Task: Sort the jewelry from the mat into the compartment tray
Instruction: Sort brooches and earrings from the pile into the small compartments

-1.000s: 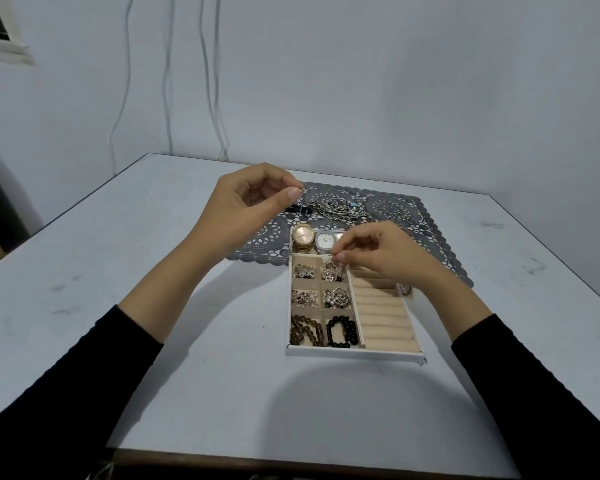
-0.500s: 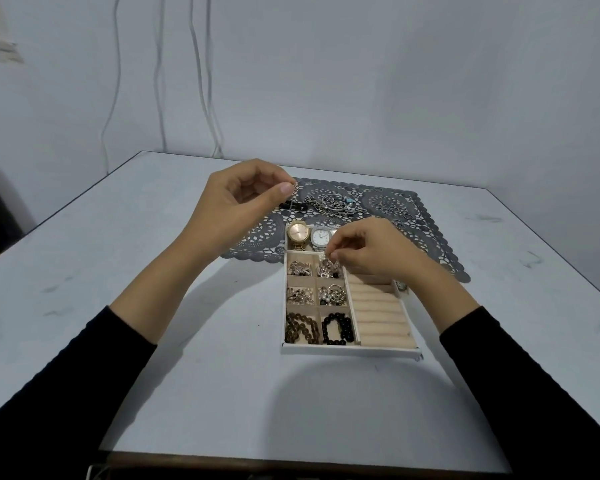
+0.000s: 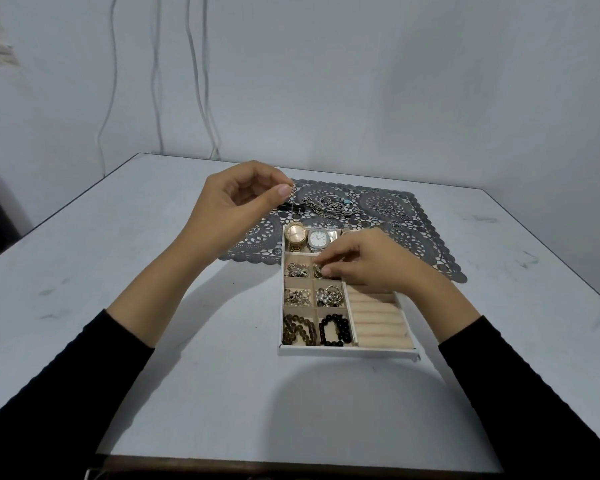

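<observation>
A: What has changed in the last second?

B: Not much in position. The right hand (image 3: 368, 261) has sunk a little lower into the compartment tray (image 3: 347, 350); its fingertips (image 3: 325, 270) now sit right among the silver pieces in the upper small compartment of the second column, just below the watches (image 3: 307, 237).

A: Is its grip holding something or letting go?

B: Thumb and forefinger are pinched together, but whatever lies between them is too small to make out. I cannot tell if it has released a piece or is nudging the ones already there.

A: And the left hand (image 3: 236, 209)?

B: Raised over the near left corner of the mat (image 3: 426, 251), much where it was, its grip clenched on a small ring (image 3: 292, 189) between thumb and forefinger.

A: So where does the task stand?

B: Partly done, I judge. Six small compartments hold pieces and beaded bracelets (image 3: 317, 330), yet the padded ring rolls (image 3: 378, 320) look bare. A tangle of chains (image 3: 333, 206) and loose rings (image 3: 394, 213) remain on the mat, on the counter (image 3: 153, 271). The held ring probably goes to those rolls next.
</observation>
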The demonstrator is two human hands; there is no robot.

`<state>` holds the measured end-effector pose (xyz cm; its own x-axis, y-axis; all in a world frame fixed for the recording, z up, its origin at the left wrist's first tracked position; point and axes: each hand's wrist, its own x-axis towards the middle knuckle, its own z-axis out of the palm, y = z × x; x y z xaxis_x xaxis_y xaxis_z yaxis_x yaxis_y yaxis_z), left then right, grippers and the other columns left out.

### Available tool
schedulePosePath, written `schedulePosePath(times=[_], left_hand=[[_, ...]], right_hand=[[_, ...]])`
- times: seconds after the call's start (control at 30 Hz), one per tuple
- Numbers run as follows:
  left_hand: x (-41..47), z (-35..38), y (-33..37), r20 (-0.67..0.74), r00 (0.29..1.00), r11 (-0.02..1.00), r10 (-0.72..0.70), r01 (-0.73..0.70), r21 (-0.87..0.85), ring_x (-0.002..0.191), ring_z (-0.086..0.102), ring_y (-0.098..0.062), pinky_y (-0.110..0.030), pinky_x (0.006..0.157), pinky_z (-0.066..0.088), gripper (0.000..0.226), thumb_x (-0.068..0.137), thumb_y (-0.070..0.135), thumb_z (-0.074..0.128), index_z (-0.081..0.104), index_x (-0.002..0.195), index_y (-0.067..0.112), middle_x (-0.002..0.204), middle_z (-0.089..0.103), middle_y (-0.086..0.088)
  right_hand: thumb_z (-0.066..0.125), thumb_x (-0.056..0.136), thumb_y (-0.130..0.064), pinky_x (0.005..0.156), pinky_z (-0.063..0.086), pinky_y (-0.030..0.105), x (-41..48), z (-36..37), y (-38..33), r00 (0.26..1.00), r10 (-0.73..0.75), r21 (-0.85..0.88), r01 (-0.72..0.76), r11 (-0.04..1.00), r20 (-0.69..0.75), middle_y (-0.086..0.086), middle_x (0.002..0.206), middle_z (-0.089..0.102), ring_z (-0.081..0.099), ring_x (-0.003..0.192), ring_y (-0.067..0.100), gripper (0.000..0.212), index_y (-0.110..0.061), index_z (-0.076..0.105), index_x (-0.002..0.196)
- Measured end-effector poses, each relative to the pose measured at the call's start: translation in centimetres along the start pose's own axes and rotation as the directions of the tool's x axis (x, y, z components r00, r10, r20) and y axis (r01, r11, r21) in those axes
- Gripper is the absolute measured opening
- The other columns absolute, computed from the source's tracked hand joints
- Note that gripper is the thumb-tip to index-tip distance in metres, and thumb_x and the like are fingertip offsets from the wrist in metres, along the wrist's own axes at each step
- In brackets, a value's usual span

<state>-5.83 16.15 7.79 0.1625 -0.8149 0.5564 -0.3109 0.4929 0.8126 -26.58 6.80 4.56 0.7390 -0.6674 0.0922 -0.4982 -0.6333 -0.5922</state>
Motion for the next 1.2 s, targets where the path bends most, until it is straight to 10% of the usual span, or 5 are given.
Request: schedulePosePath(times=[0.3, 0.57, 0.73, 0.87, 1.2], left_hand=[[-0.1, 0.2, -0.2, 0.008, 1.0, 1.0, 0.0, 0.0, 0.011, 0.082, 0.064, -0.011, -0.024, 0.08, 0.052, 0.006, 0.087, 0.013, 0.069, 0.069, 0.09, 0.017, 0.082, 0.07, 0.009], [-0.2, 0.4, 0.2, 0.008, 1.0, 1.0, 0.009, -0.009, 0.0, 0.08, 0.064, -0.008, -0.02, 0.079, 0.052, 0.008, 0.087, 0.011, 0.068, 0.069, 0.089, 0.018, 0.078, 0.07, 0.013], [-0.4, 0.9, 0.6, 0.005, 1.0, 1.0, 0.01, -0.01, -0.029, 0.08, 0.065, -0.007, -0.017, 0.076, 0.05, 0.01, 0.087, 0.009, 0.068, 0.069, 0.089, 0.019, 0.079, 0.071, 0.012], [-0.7, 1.4, 0.9, 0.011, 1.0, 0.999, 0.01, -0.01, -0.045, 0.081, 0.066, -0.006, -0.016, 0.076, 0.05, 0.009, 0.086, 0.011, 0.068, 0.069, 0.089, 0.019, 0.08, 0.072, 0.012], [-1.2, 2.8, 1.3, 0.036, 0.999, 0.994, 0.001, 0.003, -0.108, 0.082, 0.065, -0.008, -0.021, 0.079, 0.052, 0.01, 0.08, 0.021, 0.069, 0.069, 0.09, 0.018, 0.083, 0.072, 0.009]], right_hand=[[0.072, 0.083, -0.028, 0.075, 0.047, 0.012, 0.2, 0.4, 0.4, 1.0, -0.018, -0.098, 0.017, 0.995, -0.007, -0.016, 0.094, 0.068, 0.062, 0.088, 0.0, 0.024, -0.029, 0.072, 0.107], [0.065, 0.089, -0.026, 0.064, 0.06, 0.04, -1.4, -0.2, 1.7, 0.986, 0.079, 0.253, -0.04, 0.967, -0.148, 0.002, 0.08, 0.073, 0.069, 0.07, 0.022, 0.015, -0.028, 0.072, 0.102], [0.058, 0.094, -0.02, 0.069, 0.055, 0.02, -3.0, -0.5, 3.5, 0.886, 0.182, 0.301, -0.051, 0.952, -0.426, -0.004, 0.092, 0.071, 0.069, 0.082, 0.011, 0.018, -0.023, 0.068, 0.108], [0.054, 0.096, -0.021, 0.076, 0.046, 0.011, -4.3, -0.4, 5.0, 0.799, 0.27, 0.217, -0.179, 0.96, -0.537, -0.005, 0.112, 0.065, 0.061, 0.09, -0.006, 0.024, -0.021, 0.063, 0.117], [0.044, 0.1, -0.026, 0.1, 0.034, 0.027, -4.8, 0.2, 8.7, 0.907, 0.248, -0.195, -0.326, 0.925, -0.34, 0.007, 0.138, 0.053, 0.048, 0.126, 0.023, 0.042, -0.01, 0.046, 0.138]])
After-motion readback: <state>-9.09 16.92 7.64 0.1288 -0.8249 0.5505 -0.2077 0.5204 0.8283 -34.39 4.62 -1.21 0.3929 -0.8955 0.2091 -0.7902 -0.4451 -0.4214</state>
